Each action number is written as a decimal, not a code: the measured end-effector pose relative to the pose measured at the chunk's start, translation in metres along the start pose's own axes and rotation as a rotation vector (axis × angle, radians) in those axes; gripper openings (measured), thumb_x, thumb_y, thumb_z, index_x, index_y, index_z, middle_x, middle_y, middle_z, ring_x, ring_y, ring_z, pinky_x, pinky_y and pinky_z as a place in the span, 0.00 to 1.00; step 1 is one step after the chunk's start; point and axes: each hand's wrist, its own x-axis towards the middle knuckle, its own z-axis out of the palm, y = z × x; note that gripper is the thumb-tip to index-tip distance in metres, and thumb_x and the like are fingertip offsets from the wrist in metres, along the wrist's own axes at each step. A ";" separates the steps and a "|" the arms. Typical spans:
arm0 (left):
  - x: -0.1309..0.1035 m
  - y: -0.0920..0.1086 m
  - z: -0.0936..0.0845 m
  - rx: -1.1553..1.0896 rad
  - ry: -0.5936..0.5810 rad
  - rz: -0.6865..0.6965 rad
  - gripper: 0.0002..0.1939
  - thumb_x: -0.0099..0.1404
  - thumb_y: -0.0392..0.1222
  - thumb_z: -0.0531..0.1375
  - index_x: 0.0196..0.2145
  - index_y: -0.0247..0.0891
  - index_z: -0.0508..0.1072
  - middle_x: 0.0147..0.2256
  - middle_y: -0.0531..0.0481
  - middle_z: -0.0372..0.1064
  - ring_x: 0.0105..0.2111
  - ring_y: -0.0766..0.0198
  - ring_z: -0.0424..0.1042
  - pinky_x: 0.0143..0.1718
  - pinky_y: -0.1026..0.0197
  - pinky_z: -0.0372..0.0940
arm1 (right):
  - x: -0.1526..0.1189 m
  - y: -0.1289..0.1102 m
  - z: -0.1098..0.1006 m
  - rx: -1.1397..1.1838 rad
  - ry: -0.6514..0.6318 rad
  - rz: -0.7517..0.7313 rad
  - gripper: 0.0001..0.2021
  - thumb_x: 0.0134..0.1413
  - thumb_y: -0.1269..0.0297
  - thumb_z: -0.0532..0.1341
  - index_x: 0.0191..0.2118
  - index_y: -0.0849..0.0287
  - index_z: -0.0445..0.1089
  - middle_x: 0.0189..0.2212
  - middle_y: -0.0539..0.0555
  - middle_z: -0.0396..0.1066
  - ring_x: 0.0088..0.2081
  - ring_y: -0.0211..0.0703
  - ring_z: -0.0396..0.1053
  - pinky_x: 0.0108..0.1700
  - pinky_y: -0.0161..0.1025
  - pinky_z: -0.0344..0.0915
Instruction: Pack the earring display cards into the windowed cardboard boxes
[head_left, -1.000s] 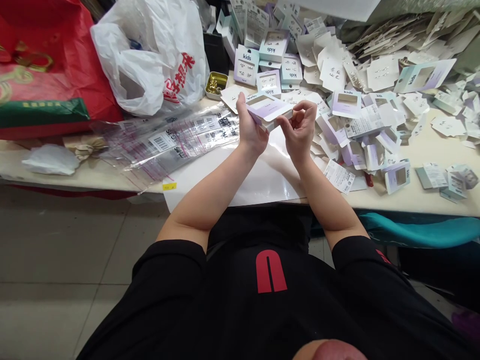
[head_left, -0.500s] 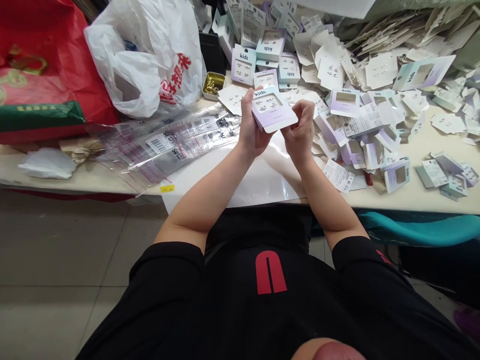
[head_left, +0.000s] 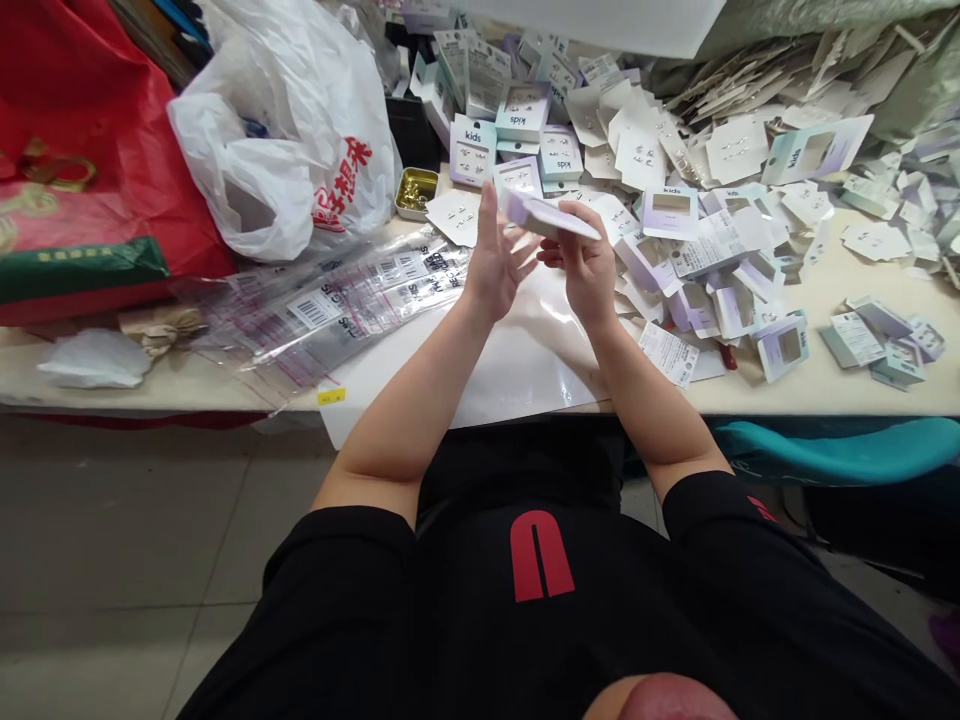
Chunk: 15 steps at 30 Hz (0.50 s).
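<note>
A small purple and white box (head_left: pixel 553 217) is pinched at its right end by my right hand (head_left: pixel 589 270), tilted so that its front is seen edge-on. Just left of it, my left hand (head_left: pixel 495 265) has its fingers spread and holds nothing. Both hands are above a glossy white sheet (head_left: pixel 517 360). Behind them stand boxes marked "kids" (head_left: pixel 472 150), and a white card with earrings (head_left: pixel 454 215) lies beyond my left hand.
Loose boxes and cards (head_left: pixel 705 240) cover the right side. On the left are a red bag (head_left: pixel 97 150), a white plastic bag (head_left: pixel 277 130) and clear packaging bags (head_left: pixel 330 310). A small tin (head_left: pixel 416 192) holds gold-coloured pieces. A teal chair edge (head_left: pixel 847 455) borders the table.
My left hand has let go of the box and opened. The box has tilted and is now in my right hand alone. The view has shifted slightly.
</note>
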 end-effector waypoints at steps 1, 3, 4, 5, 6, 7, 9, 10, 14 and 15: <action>0.001 -0.002 -0.002 0.046 0.036 0.051 0.46 0.74 0.79 0.48 0.76 0.45 0.60 0.72 0.39 0.67 0.77 0.41 0.60 0.79 0.39 0.57 | 0.003 0.002 0.000 0.055 0.034 0.021 0.31 0.61 0.27 0.64 0.52 0.49 0.74 0.39 0.51 0.79 0.42 0.44 0.81 0.48 0.42 0.79; 0.000 -0.002 -0.006 0.196 0.047 0.265 0.49 0.69 0.77 0.61 0.78 0.52 0.55 0.80 0.51 0.50 0.82 0.48 0.44 0.83 0.48 0.47 | 0.009 0.006 0.001 0.137 0.071 0.073 0.33 0.63 0.24 0.60 0.45 0.53 0.75 0.34 0.53 0.78 0.38 0.45 0.80 0.45 0.43 0.79; 0.000 -0.002 -0.009 0.298 0.027 0.379 0.49 0.65 0.74 0.67 0.76 0.56 0.59 0.80 0.57 0.47 0.83 0.50 0.36 0.84 0.52 0.42 | 0.011 0.008 0.001 0.156 0.076 0.100 0.34 0.63 0.23 0.58 0.42 0.54 0.75 0.34 0.54 0.77 0.37 0.45 0.79 0.44 0.44 0.79; 0.000 -0.002 -0.011 0.411 -0.022 0.474 0.47 0.63 0.70 0.72 0.74 0.59 0.64 0.80 0.60 0.48 0.83 0.51 0.31 0.85 0.53 0.37 | 0.013 0.009 0.000 0.164 0.066 0.122 0.34 0.64 0.23 0.58 0.42 0.54 0.75 0.33 0.55 0.77 0.37 0.46 0.79 0.43 0.45 0.79; 0.001 -0.002 -0.013 0.521 -0.087 0.544 0.44 0.61 0.66 0.75 0.71 0.61 0.68 0.79 0.61 0.50 0.83 0.51 0.28 0.85 0.53 0.33 | 0.013 0.010 0.000 0.162 0.048 0.133 0.34 0.63 0.22 0.58 0.43 0.53 0.76 0.32 0.54 0.77 0.37 0.47 0.79 0.42 0.45 0.79; 0.003 -0.004 -0.015 0.619 -0.150 0.591 0.43 0.60 0.64 0.76 0.70 0.61 0.70 0.79 0.60 0.52 0.83 0.48 0.28 0.85 0.50 0.29 | 0.013 0.011 0.000 0.148 0.018 0.132 0.34 0.63 0.22 0.59 0.43 0.52 0.76 0.31 0.53 0.77 0.37 0.48 0.79 0.41 0.45 0.78; 0.012 -0.011 -0.018 0.780 -0.228 0.663 0.43 0.62 0.62 0.74 0.71 0.60 0.68 0.78 0.54 0.54 0.83 0.42 0.32 0.84 0.40 0.23 | 0.012 0.012 0.000 0.077 -0.062 0.108 0.34 0.63 0.22 0.59 0.41 0.53 0.76 0.30 0.53 0.77 0.37 0.47 0.78 0.41 0.43 0.78; 0.018 -0.015 -0.021 0.842 -0.228 0.697 0.45 0.63 0.62 0.73 0.73 0.59 0.65 0.78 0.51 0.56 0.83 0.39 0.35 0.84 0.34 0.22 | 0.011 0.013 0.001 0.025 -0.102 0.098 0.34 0.64 0.23 0.58 0.39 0.54 0.76 0.28 0.54 0.76 0.36 0.46 0.77 0.41 0.43 0.77; 0.041 -0.029 -0.031 1.019 -0.203 0.797 0.46 0.65 0.61 0.71 0.74 0.60 0.58 0.70 0.42 0.62 0.76 0.34 0.55 0.82 0.27 0.33 | 0.007 0.018 0.003 -0.153 -0.210 0.097 0.40 0.67 0.21 0.50 0.31 0.56 0.75 0.23 0.55 0.74 0.29 0.45 0.76 0.40 0.45 0.79; 0.044 -0.032 -0.033 1.028 -0.195 0.822 0.45 0.65 0.62 0.72 0.73 0.59 0.59 0.69 0.41 0.62 0.74 0.34 0.59 0.81 0.27 0.40 | 0.007 0.019 0.003 -0.161 -0.220 0.094 0.41 0.67 0.21 0.47 0.31 0.55 0.75 0.24 0.55 0.74 0.29 0.45 0.76 0.39 0.45 0.79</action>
